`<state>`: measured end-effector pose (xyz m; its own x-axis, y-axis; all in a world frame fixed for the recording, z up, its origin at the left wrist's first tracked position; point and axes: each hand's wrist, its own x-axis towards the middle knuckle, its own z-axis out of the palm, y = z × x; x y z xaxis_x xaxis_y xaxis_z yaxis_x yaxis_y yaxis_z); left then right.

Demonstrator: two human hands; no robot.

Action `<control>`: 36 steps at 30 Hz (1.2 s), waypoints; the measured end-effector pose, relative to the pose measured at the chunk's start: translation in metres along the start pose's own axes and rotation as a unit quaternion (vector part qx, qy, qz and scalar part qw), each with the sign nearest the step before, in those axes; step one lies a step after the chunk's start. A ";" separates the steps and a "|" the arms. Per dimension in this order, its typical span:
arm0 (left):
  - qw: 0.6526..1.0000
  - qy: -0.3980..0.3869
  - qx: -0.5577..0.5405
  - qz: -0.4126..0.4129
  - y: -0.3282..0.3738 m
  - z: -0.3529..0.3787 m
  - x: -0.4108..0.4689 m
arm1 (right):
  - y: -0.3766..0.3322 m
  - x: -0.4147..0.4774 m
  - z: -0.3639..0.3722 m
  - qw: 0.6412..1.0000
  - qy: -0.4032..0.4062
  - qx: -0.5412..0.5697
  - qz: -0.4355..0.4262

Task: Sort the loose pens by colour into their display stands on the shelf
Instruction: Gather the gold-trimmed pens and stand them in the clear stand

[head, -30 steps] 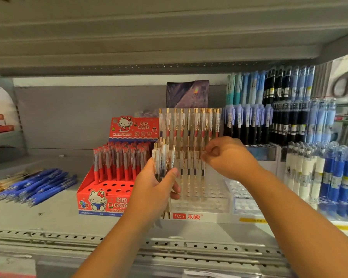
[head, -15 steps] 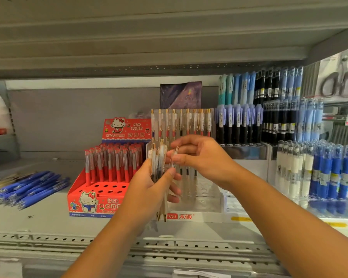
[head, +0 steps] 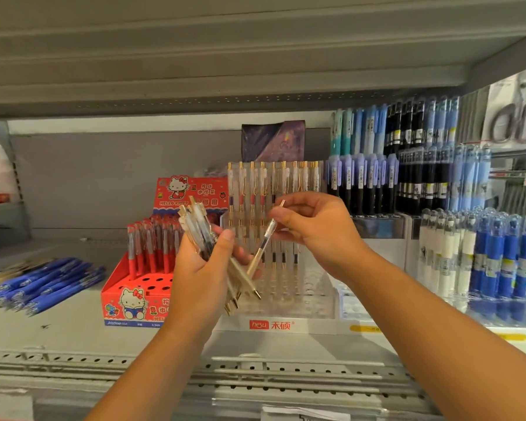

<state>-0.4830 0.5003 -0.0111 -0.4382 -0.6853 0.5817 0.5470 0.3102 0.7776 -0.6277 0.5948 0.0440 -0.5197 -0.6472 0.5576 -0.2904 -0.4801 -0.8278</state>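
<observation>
- On the shelf (head: 58, 329) at far left, the loose blue pens (head: 43, 284) lie flat beside the red stand (head: 128, 302), as before.
- Our left hand (head: 195, 268) keeps its fingers clamped round the bundle of clear pens (head: 195, 229), now tipped leftward rather than upright.
- The single clear pen (head: 263, 241), half a second ago in the bundle, now slants apart from it at the top, before the clear stand (head: 301, 299).
- Our right hand (head: 316, 232) pinches its upper end, fingers together on it.
</observation>
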 end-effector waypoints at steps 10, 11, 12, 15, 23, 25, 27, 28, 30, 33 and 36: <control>0.996 -0.045 0.071 -0.035 -0.007 -0.004 0.003 | -0.005 0.013 -0.024 0.949 0.194 -0.213 -0.124; 0.994 -0.060 0.078 -0.041 -0.008 -0.004 0.004 | -0.004 0.013 -0.025 0.944 0.194 -0.229 -0.134; 0.993 -0.070 0.083 -0.046 -0.009 -0.005 0.004 | -0.003 0.014 -0.026 0.940 0.195 -0.243 -0.137; 0.991 -0.079 0.094 -0.049 -0.008 -0.005 0.004 | 0.002 0.016 -0.030 0.930 0.193 -0.285 -0.130; 0.992 -0.082 0.054 -0.083 -0.003 -0.004 0.002 | 0.008 0.020 -0.031 0.902 0.097 -0.419 0.044; 0.991 -0.090 0.059 -0.074 -0.001 -0.003 0.000 | 0.005 0.022 -0.034 0.891 0.073 -0.436 0.102; 0.991 -0.096 0.070 -0.058 0.000 -0.002 -0.001 | 0.002 0.022 -0.036 0.887 0.054 -0.443 0.120; 0.991 -0.100 0.077 -0.049 0.000 -0.001 -0.002 | 0.001 0.022 -0.037 0.885 0.050 -0.446 0.127; 0.989 -0.110 0.088 -0.033 0.001 0.000 -0.003 | 0.000 0.023 -0.037 0.882 0.044 -0.447 0.144; 0.987 -0.126 0.095 -0.027 0.002 0.000 -0.004 | 0.001 0.023 -0.036 0.869 0.039 -0.470 0.150; 0.985 -0.140 0.096 -0.028 0.003 0.001 -0.005 | 0.004 0.016 -0.035 0.843 0.053 -0.528 0.083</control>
<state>-0.4796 0.5050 -0.0117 -0.6582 -0.5055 0.5579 0.3824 0.4140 0.8261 -0.6649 0.6029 0.0475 -0.6762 -0.5695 0.4674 -0.7315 0.4436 -0.5177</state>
